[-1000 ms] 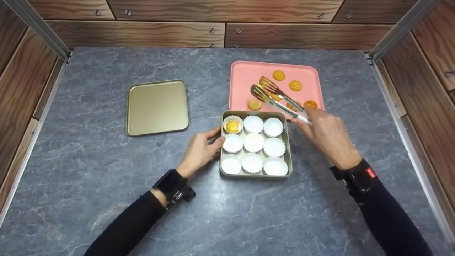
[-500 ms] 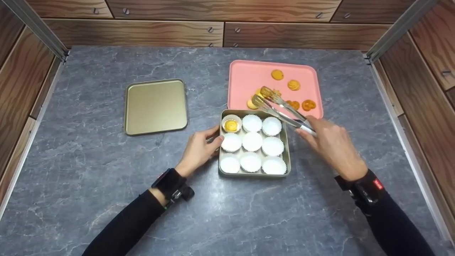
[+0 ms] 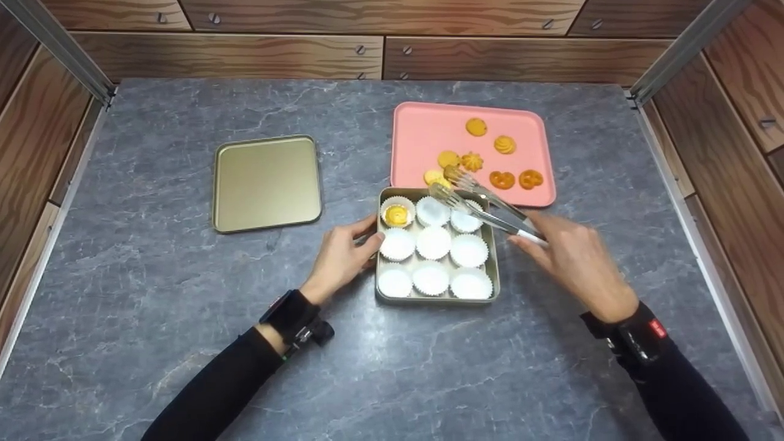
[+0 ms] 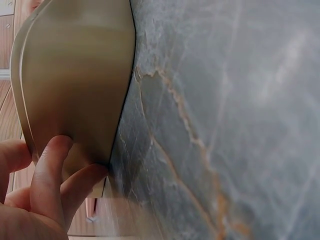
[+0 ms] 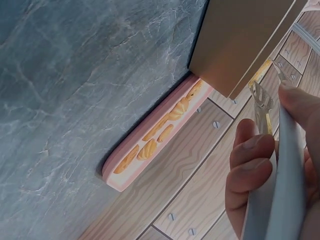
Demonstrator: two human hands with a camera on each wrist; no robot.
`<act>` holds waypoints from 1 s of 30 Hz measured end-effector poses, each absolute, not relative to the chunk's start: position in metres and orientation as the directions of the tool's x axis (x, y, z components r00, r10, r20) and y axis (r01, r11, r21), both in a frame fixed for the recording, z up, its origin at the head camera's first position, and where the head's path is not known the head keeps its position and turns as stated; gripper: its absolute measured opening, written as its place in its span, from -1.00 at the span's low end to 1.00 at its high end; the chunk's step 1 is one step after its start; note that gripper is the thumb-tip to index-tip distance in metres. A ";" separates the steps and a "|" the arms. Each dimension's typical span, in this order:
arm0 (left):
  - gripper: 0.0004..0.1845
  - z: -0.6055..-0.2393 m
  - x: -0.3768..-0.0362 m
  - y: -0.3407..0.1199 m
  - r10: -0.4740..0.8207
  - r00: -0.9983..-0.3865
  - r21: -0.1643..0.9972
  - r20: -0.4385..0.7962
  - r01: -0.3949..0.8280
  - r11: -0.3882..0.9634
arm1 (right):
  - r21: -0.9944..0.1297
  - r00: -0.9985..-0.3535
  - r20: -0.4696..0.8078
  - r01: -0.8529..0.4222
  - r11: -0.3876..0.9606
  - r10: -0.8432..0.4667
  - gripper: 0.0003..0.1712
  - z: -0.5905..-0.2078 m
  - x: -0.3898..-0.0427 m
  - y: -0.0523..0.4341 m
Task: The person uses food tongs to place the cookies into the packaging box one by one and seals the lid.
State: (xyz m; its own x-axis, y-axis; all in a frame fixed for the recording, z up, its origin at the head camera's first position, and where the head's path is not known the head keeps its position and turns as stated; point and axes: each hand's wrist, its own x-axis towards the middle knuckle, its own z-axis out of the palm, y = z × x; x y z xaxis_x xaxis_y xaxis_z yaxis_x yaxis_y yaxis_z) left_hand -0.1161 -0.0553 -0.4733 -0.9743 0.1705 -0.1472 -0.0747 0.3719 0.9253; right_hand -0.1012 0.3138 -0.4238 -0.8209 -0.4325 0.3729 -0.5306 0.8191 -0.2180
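1. While my left hand (image 3: 344, 254) rests against the left wall of the gold tin (image 3: 495, 245), fingers fairly straight and only touching the metal, I judge that the tin is light and would slide on the smooth stone counter (image 3: 184, 294) without that brace.
2. My right hand (image 3: 572, 257) grips the tongs (image 3: 484, 207) by the handle end. Their tips hang over the tin's back row, near the edge of the pink tray (image 3: 422, 125). I cannot tell whether a biscuit sits between the tips.
3. Six biscuits (image 3: 503, 144) lie loose on the pink tray just behind the tin. One more sits in the back-left paper cup (image 3: 397, 214). They look dry and crumbly, so I would squeeze across the widest part, gently.
4. Pretzel-shaped ones (image 3: 502, 179) look thinnest and likeliest to snap.
5. Empty white cups (image 3: 433, 242) fill the other places in the tin. Being thin paper, they would shift or tip if the tongs brush them.
6. Apart on the left lies the tin's lid (image 3: 267, 184).
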 end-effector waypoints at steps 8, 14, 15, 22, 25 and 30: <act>-0.45 -0.474 -0.116 -0.056 0.172 -0.977 0.930 -0.124 -0.054 0.364 | -0.227 -0.833 0.340 -0.524 0.821 -0.438 -0.51 -0.420 -0.094 0.316; -0.45 -0.473 -0.116 -0.056 0.180 -0.976 0.930 -0.124 -0.051 0.363 | -0.201 -0.831 0.321 -0.529 0.825 -0.455 -0.53 -0.421 -0.089 0.316; -0.44 -0.473 -0.116 -0.056 0.181 -0.975 0.931 -0.126 -0.053 0.361 | -0.196 -0.831 0.317 -0.529 0.826 -0.457 -0.54 -0.421 -0.089 0.316; -0.45 -0.473 -0.116 -0.056 0.180 -0.974 0.933 -0.134 -0.063 0.354 | -0.158 -0.835 0.288 -0.525 0.836 -0.469 -0.56 -0.421 -0.088 0.314; -0.45 -0.473 -0.116 -0.056 0.179 -0.976 0.930 -0.126 -0.053 0.364 | -0.151 -0.835 0.283 -0.524 0.838 -0.471 -0.54 -0.420 -0.088 0.313; -0.44 -0.473 -0.115 -0.055 0.178 -0.977 0.928 -0.117 -0.044 0.369 | -0.130 -0.826 0.289 -0.534 0.835 -0.484 -0.53 -0.420 -0.090 0.310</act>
State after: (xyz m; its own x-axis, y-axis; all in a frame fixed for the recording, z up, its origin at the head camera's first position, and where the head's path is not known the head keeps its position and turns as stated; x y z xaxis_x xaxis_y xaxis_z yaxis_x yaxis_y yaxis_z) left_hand -0.1154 -0.0552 -0.4727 -0.9771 0.1777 -0.1174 -0.0443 0.3694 0.9282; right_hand -0.0898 0.3102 -0.4200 -0.8263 -0.4836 0.2888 -0.5342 0.8353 -0.1297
